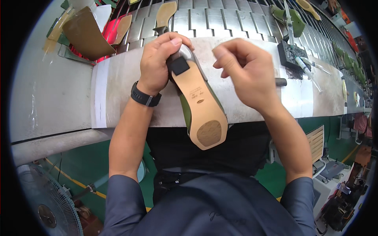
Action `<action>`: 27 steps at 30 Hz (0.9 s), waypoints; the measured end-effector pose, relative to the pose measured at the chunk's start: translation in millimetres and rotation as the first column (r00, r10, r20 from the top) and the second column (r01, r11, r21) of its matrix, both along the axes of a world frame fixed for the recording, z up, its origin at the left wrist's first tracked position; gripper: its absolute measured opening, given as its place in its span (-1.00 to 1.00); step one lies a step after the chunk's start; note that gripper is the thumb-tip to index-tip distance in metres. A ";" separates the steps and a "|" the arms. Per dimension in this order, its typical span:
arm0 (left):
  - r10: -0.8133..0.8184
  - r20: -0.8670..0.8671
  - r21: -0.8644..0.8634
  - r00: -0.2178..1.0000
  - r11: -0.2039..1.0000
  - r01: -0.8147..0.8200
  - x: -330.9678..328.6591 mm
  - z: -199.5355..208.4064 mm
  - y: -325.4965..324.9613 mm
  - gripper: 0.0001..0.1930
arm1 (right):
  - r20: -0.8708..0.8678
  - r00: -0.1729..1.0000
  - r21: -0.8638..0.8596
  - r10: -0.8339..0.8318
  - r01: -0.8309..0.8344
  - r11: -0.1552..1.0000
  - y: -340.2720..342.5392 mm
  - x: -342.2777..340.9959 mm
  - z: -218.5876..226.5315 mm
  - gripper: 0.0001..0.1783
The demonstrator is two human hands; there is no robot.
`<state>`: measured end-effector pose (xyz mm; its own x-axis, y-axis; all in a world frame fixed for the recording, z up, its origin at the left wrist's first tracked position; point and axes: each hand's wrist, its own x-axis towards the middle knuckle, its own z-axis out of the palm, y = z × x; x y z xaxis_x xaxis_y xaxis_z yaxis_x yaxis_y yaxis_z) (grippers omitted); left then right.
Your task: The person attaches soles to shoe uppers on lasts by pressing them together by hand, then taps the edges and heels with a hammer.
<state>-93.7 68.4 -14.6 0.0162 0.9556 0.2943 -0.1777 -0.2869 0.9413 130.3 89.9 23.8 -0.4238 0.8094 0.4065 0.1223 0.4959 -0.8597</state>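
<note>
A shoe (198, 92) is held bottom up over the bench's near edge, its toe toward me. It has a tan sole with a darker textured patch at the forefoot, a square black heel block and a green upper showing along the sides. My left hand (160, 57) is wrapped round its heel end, beside a greyish, shiny part at the back. To the right of the shoe and apart from it, my right hand (248, 65) is raised with curled fingers and the thumb close to the index finger. Nothing shows between those fingertips.
A pale bench (126, 78) runs across in front, with a slatted metal conveyor (214, 19) behind it carrying tan soles and green shoes. On the right sit a dark block (289, 55) and several syringes (309, 72). A fan (49, 204) stands at lower left.
</note>
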 end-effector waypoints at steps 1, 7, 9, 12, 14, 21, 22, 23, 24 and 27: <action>0.022 -0.044 -0.023 0.999 0.999 -0.023 4.6 6.7 -0.1 -0.69 | -0.003 1.000 -0.172 -0.026 0.025 0.985 -3.2 3.4 10.4 -0.78; 0.056 -0.249 -0.055 0.967 0.996 -0.072 21.5 7.2 20.4 -0.71 | 0.632 0.736 0.531 -0.243 -0.182 0.828 6.9 -9.2 58.8 -0.48; 0.089 -0.134 -0.061 0.987 0.993 -0.098 24.6 -5.7 26.1 -0.57 | 0.850 0.527 0.099 0.006 -0.172 0.980 4.1 -15.3 89.4 -0.49; 0.027 -0.178 -0.007 0.984 1.000 -0.029 21.8 -12.1 29.8 -0.58 | 0.842 0.523 -0.072 0.133 -0.135 0.988 17.6 -16.4 93.7 -0.55; 0.070 -0.158 0.087 0.985 0.995 -0.056 39.9 -3.5 22.6 -0.59 | 0.884 0.457 -0.084 0.095 -0.046 0.995 19.0 -22.4 86.8 -0.60; 0.009 -0.245 0.028 0.969 1.000 -0.002 30.7 -6.9 25.2 -0.59 | 0.465 0.884 0.034 -0.037 0.024 0.999 29.1 7.5 2.4 -0.42; 0.183 -0.269 0.111 0.946 0.981 -0.158 41.5 -7.8 21.8 -0.61 | 0.341 0.937 -0.177 0.074 -0.013 0.984 27.4 8.1 -4.7 -0.35; 0.188 -0.261 0.107 0.947 0.980 -0.165 42.6 -5.4 21.1 -0.61 | 0.350 0.933 -0.180 0.081 -0.018 0.984 27.8 8.8 -8.4 -0.35; 0.188 -0.300 0.083 0.935 0.982 -0.171 41.9 -2.3 20.3 -0.61 | 0.340 0.934 -0.232 0.109 -0.029 0.972 26.6 6.3 -9.4 -0.38; 0.181 -0.339 0.030 0.923 0.983 -0.182 40.0 -0.1 18.1 -0.61 | 0.350 0.927 -0.263 0.134 -0.040 0.964 22.0 -0.6 -2.3 -0.49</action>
